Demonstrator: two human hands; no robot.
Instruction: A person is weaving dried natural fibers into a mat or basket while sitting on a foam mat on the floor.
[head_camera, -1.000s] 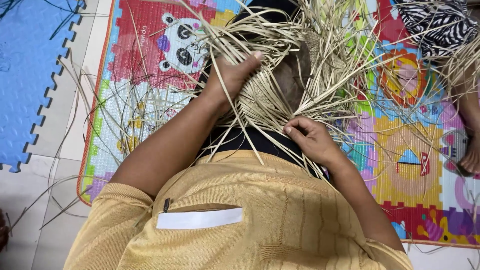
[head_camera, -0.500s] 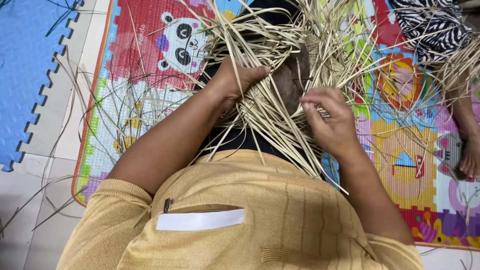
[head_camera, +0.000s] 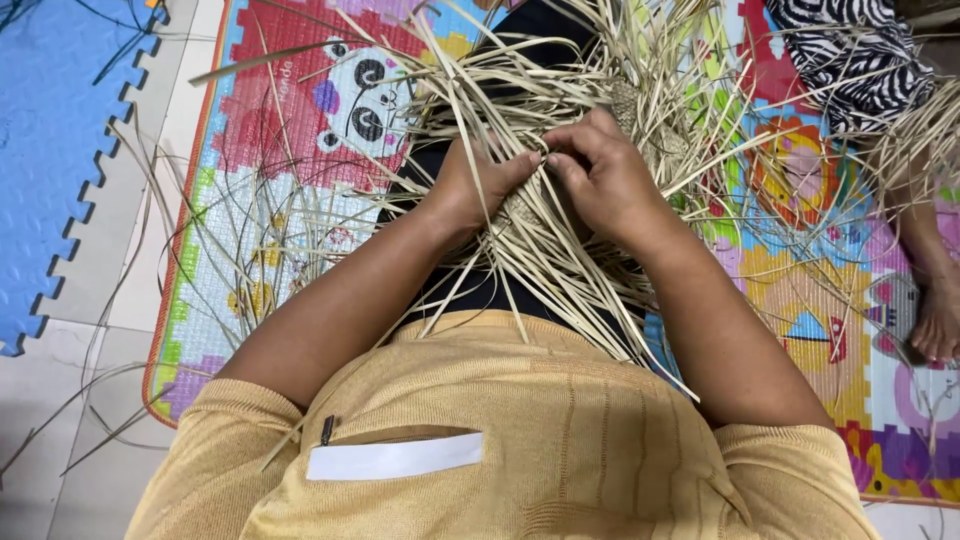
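A loose bundle of pale dried straw strips (head_camera: 560, 270) lies across my lap, partly woven at its middle, with long ends fanning out on all sides. My left hand (head_camera: 480, 185) presses down on the strips, fingers curled around several of them. My right hand (head_camera: 605, 170) meets it from the right, its fingertips pinching strips at the same spot. Both hands touch over the woven centre, which they mostly hide.
A colourful children's play mat (head_camera: 280, 150) with a panda picture lies under the straw. Blue foam tiles (head_camera: 50, 150) cover the floor at the left. Another person's leg in zebra-print fabric (head_camera: 850, 60) and bare foot (head_camera: 935, 320) sit at the right.
My right hand has risen from low on the bundle to meet the left hand at the centre. The left hand has shifted slightly toward the right.
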